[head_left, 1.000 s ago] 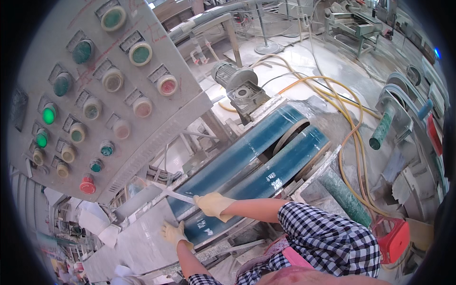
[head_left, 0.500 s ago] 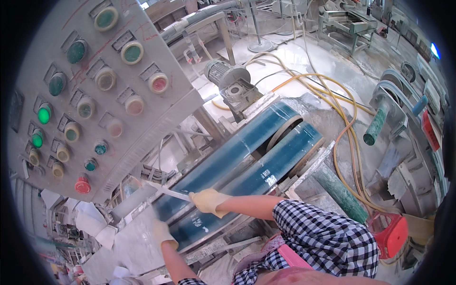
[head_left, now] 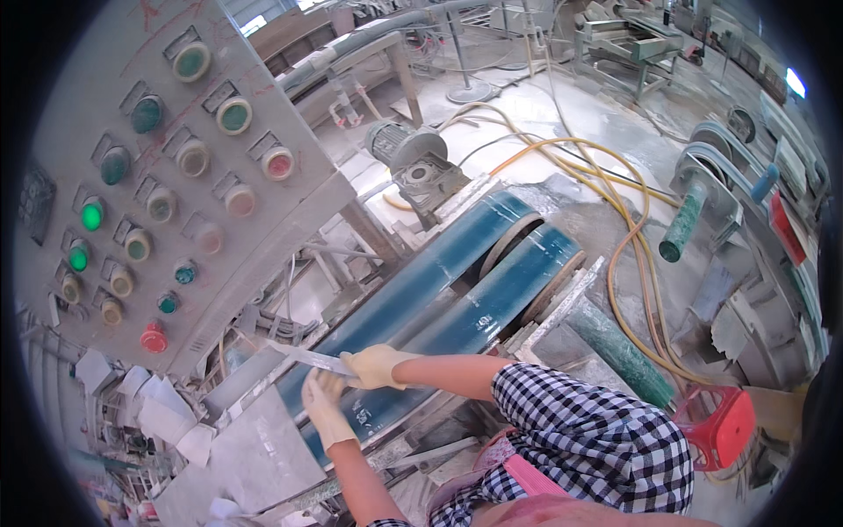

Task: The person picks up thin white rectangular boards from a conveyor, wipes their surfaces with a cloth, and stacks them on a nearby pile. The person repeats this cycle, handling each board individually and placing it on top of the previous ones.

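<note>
Far to the left of the fingers stands a grey control panel (head_left: 167,176) with round buttons, two of them lit green, and one red knob low on it. The left hand (head_left: 323,406), in a pale glove, lies just below the thin grey strip (head_left: 307,358); its fingers (head_left: 318,385) reach up to the strip, but whether they close on it I cannot tell. The right hand (head_left: 373,366), also gloved, has its fingers (head_left: 356,360) closed on the right end of this strip, which points away to the upper left. Under both hands run two long blue belts (head_left: 457,299), going up to the right. Far right of the fingers lie yellow hoses (head_left: 615,255) and a red stool (head_left: 722,423).
</note>
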Available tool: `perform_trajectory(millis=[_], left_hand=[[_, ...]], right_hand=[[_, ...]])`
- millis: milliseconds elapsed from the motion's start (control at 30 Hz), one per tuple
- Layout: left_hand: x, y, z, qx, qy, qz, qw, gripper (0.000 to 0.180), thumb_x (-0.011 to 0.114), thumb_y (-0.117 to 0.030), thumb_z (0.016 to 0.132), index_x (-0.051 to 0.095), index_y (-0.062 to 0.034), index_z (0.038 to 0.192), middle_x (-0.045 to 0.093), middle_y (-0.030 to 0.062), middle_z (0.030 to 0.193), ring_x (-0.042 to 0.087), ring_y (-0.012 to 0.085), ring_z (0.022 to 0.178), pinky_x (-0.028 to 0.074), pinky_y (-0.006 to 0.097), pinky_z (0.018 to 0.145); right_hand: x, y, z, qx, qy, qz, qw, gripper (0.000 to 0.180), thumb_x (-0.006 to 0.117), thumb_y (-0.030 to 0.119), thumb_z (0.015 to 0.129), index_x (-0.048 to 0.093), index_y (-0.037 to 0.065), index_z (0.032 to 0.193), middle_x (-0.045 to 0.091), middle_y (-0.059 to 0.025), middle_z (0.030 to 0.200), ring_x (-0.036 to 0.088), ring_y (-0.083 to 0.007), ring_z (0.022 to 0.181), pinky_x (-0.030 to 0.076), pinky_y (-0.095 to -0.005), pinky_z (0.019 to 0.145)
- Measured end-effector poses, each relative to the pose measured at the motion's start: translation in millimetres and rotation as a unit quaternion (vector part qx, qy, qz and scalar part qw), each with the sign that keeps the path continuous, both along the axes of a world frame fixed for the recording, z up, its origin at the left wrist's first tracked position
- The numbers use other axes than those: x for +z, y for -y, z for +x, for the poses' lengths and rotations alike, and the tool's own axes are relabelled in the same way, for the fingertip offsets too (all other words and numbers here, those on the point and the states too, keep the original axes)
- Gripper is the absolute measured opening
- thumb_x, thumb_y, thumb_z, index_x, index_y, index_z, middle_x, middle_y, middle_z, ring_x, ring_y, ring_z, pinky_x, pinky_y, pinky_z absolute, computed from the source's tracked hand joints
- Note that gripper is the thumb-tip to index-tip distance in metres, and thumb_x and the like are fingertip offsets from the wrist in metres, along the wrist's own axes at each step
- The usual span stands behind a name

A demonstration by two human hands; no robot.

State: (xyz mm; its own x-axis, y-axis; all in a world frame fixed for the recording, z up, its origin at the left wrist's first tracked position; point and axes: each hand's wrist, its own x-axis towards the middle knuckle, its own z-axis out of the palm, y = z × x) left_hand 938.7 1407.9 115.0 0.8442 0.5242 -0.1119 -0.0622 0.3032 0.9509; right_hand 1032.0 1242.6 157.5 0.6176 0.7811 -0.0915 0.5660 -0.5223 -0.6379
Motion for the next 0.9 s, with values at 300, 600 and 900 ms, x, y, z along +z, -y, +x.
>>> perform_trajectory(millis=[300,600,900], left_hand=[[-64.7,-167.3,-75.9,0.029,-0.518,0.651,0.555,0.078,0.076,-0.047,0.08,0.055,-0.0004,0.138,0.066,0.0203,0.121,0.061,0.0354,0.117,0.047,0.042,0.102],[-36.6,-165.4,-48.8,-0.063,-0.609,0.584,0.534,0.067,0.074,-0.04,0.079,0.058,-0.0013,0.131,0.064,0.0205,0.128,0.062,0.0358,0.119,0.05,0.042,0.101],[-27.9,-177.3,-38.9,-0.079,-0.585,0.596,0.545,0.04,0.054,-0.017,0.093,0.056,-0.0014,0.129,0.067,0.0222,0.121,0.068,0.0393,0.107,0.055,0.045,0.092]], right_hand=[[3.4,-4.9,0.7,-0.069,-0.164,-0.031,0.984,0.044,0.054,0.024,0.096,0.05,-0.002,0.131,0.071,-0.0227,0.09,0.07,-0.0428,0.085,0.054,-0.0524,0.075],[13.2,2.5,-0.7,-0.012,-0.038,-0.079,0.996,0.043,0.055,0.022,0.096,0.051,-0.003,0.131,0.07,-0.0217,0.089,0.07,-0.0419,0.085,0.055,-0.0513,0.076],[16.5,3.4,3.0,-0.025,-0.077,-0.084,0.993,0.049,0.047,0.026,0.1,0.047,-0.002,0.14,0.071,-0.0239,0.097,0.069,-0.043,0.09,0.054,-0.0521,0.08]])
